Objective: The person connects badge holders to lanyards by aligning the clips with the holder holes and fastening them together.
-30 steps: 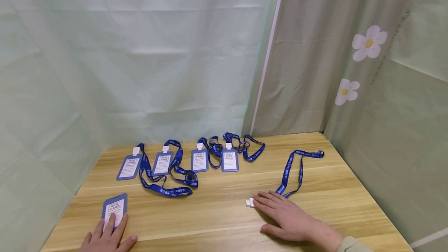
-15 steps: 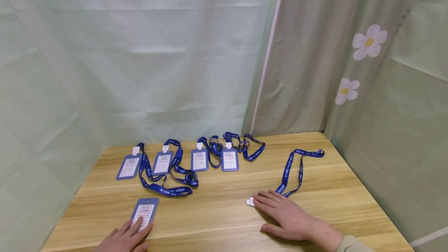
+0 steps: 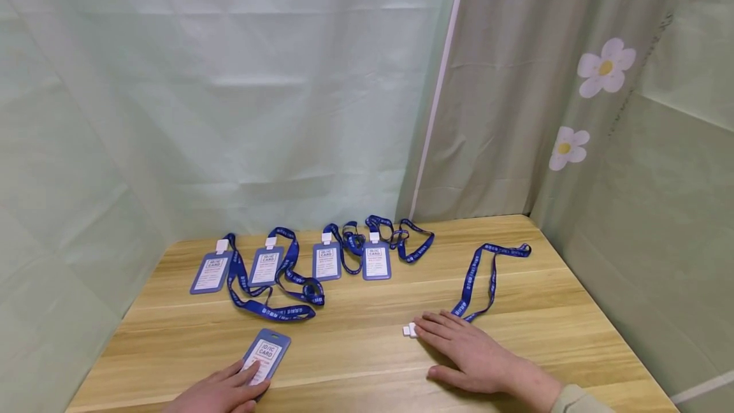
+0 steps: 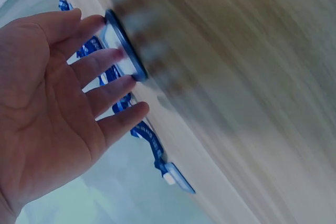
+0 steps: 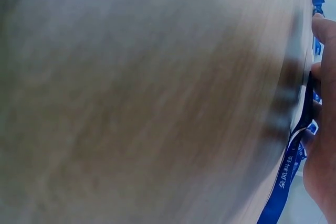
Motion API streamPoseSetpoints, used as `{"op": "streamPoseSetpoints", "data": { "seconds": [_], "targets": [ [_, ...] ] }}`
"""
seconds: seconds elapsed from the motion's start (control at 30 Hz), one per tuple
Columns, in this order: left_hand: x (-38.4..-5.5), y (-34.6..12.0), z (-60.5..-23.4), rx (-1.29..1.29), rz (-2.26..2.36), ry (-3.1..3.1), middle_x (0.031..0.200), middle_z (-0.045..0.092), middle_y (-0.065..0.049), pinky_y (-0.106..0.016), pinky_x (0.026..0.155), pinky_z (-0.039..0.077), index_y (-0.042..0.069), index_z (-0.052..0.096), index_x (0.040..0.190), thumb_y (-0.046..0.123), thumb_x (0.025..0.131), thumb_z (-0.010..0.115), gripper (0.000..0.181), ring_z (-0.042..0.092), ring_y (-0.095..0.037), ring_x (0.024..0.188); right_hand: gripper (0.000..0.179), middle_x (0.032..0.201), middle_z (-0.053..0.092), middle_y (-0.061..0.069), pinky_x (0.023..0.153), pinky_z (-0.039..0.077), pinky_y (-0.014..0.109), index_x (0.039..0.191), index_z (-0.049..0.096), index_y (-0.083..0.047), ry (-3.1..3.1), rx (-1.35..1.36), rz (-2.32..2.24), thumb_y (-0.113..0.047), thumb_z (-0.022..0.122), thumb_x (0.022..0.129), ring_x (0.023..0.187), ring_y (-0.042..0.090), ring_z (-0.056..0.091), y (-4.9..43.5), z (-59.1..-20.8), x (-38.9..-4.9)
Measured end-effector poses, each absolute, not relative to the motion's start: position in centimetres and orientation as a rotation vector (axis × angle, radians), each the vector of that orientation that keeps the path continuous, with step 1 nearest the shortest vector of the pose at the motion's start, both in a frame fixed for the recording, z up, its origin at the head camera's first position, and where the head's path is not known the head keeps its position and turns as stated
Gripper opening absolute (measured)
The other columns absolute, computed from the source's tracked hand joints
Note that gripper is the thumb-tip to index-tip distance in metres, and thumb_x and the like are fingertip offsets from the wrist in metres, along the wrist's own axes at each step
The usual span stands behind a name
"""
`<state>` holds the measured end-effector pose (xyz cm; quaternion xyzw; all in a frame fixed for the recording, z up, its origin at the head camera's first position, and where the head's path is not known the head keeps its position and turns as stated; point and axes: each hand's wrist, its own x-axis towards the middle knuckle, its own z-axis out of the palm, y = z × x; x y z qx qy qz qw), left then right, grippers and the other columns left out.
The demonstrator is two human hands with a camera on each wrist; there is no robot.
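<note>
In the head view, my left hand (image 3: 220, 391) rests its fingers on a blue badge holder (image 3: 268, 352) with a white ID card insert. No strap is fixed to this holder, and it lies slanted near the table's front. The left wrist view shows straight, spread fingers (image 4: 110, 95) touching the holder (image 4: 126, 45), palm turned to the camera. My right hand (image 3: 467, 355) lies flat over the clip end of a blue lanyard (image 3: 471, 282). Its white clip (image 3: 410, 330) pokes out by the fingertips. The right wrist view catches only part of that hand (image 5: 323, 114) and the strap (image 5: 283, 177).
Along the back of the wooden table (image 3: 344, 349) lie several badge holders with lanyards, among them a leftmost one (image 3: 210, 271) and a rightmost one (image 3: 376, 261). Their blue straps (image 3: 275, 312) curl between and beside them. Curtains (image 3: 287, 113) hang behind and at both sides.
My left hand has slid the loose badge holder rightward along the table, from the left side toward the middle, and it has turned to slant more. The right hand has stayed on the lanyard.
</note>
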<state>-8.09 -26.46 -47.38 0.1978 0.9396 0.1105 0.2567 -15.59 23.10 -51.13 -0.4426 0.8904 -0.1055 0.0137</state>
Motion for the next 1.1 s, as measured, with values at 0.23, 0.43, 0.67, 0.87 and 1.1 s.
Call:
{"op": "streamPoseSetpoints", "data": {
  "seconds": [0.23, 0.43, 0.67, 0.87, 1.1],
  "targets": [
    [-8.3, -24.8, -46.9, 0.697, 0.303, 2.521, 0.151, 0.055, -0.002, -0.061, 0.102, 0.047, 0.043, 0.062, 0.140, 0.056, 0.102, 0.051, 0.042, 0.048, -0.045, 0.136, 0.068, 0.167, 0.028, -0.004, 0.120, 0.026, 0.053, 0.162, 0.032, -0.021, 2.773, -1.397, -0.331, -0.057, 0.044, 0.105, 0.153, 0.022, 0.026, 23.1, -51.1, -15.7],
    [-8.7, -23.5, -46.7, 0.874, 0.319, 2.509, 0.151, 0.054, 0.003, -0.055, 0.102, 0.049, 0.042, 0.061, 0.141, 0.055, 0.103, 0.050, 0.042, 0.049, -0.037, 0.138, 0.068, 0.167, 0.029, -0.005, 0.120, 0.026, 0.054, 0.162, 0.032, -0.021, 2.775, -1.394, -0.340, -0.056, 0.045, 0.105, 0.153, 0.022, 0.027, 23.1, -51.2, -15.7],
    [-9.7, -21.9, -46.3, 1.045, 0.274, 2.537, 0.151, 0.054, 0.005, -0.056, 0.103, 0.049, 0.037, 0.059, 0.145, 0.042, 0.103, 0.059, 0.042, 0.051, -0.029, 0.138, 0.068, 0.167, 0.028, -0.005, 0.120, 0.025, 0.054, 0.162, 0.032, -0.022, 2.784, -1.391, -0.337, -0.056, 0.045, 0.105, 0.153, 0.022, 0.027, 23.3, -51.4, -15.8],
    [-10.5, -20.0, -46.1, 1.015, 0.282, 2.577, 0.149, 0.055, 0.006, -0.062, 0.105, 0.044, 0.035, 0.054, 0.149, 0.045, 0.104, 0.058, 0.046, 0.050, -0.029, 0.139, 0.069, 0.166, 0.033, -0.001, 0.119, 0.027, 0.054, 0.160, 0.036, -0.016, 2.833, -1.417, -0.323, -0.054, 0.049, 0.105, 0.151, 0.026, 0.031, 23.8, -51.2, -16.1],
    [-12.2, -17.5, -46.6, 1.055, 0.267, 2.649, 0.150, 0.054, 0.005, -0.061, 0.107, 0.043, 0.034, 0.058, 0.146, 0.040, 0.103, 0.060, 0.043, 0.050, -0.026, 0.138, 0.068, 0.163, 0.037, 0.003, 0.118, 0.029, 0.054, 0.158, 0.041, -0.012, 2.894, -1.445, -0.332, -0.052, 0.053, 0.104, 0.149, 0.029, 0.034, 24.5, -51.2, -16.6]
  ]
}}
